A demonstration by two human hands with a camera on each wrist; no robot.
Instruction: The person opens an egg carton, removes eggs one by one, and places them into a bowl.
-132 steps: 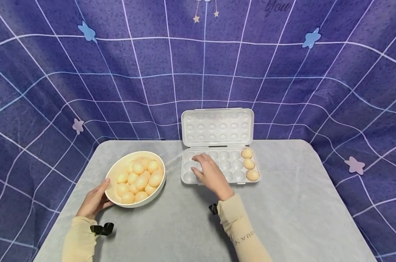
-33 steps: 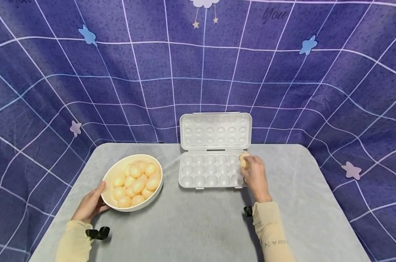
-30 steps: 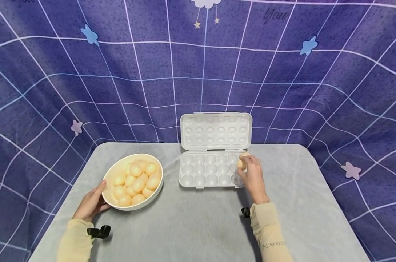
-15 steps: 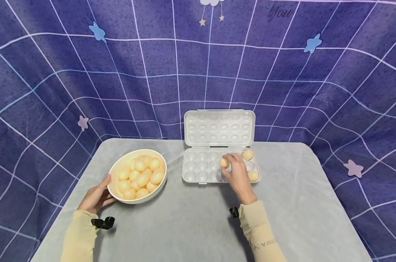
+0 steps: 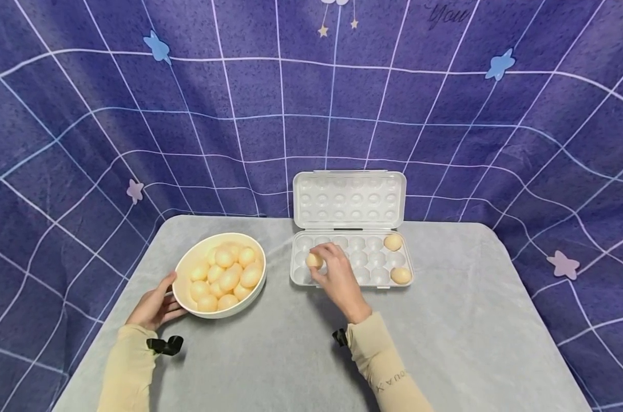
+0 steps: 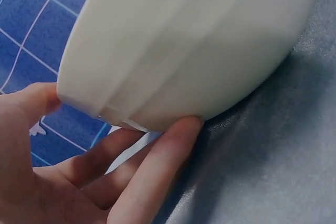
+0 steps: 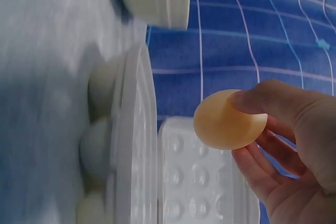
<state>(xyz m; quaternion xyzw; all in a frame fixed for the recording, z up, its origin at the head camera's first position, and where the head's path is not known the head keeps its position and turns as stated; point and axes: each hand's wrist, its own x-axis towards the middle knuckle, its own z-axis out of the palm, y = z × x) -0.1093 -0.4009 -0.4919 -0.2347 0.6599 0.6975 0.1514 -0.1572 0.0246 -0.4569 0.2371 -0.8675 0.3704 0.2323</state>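
Note:
My right hand [image 5: 338, 280] pinches an egg [image 7: 223, 121] between thumb and fingers, over the left part of the egg box [image 5: 360, 277]. In the right wrist view the egg is raised above the box's rim. Two eggs sit in the box's rightmost column: a back egg [image 5: 392, 242] and a front egg [image 5: 401, 276], with a bare cup between them. At the left, my left hand [image 5: 154, 306] holds the side of a cream bowl [image 6: 184, 51] heaped with eggs [image 5: 229, 280]. Its thumb is at the rim and its fingers reach under the bowl, which leans toward the right.
The box's clear lid [image 5: 349, 200] stands raised at the back, near the blue patterned cloth [image 5: 311, 131]. Grey tabletop [image 5: 280, 355] stretches in front of the bowl and box. Both wrists wear a small black camera mount [image 5: 165, 345].
My right hand has taken the middle egg out of the box's right column and carried it left across the box. My left hand stays at the bowl; the head view shifts slightly.

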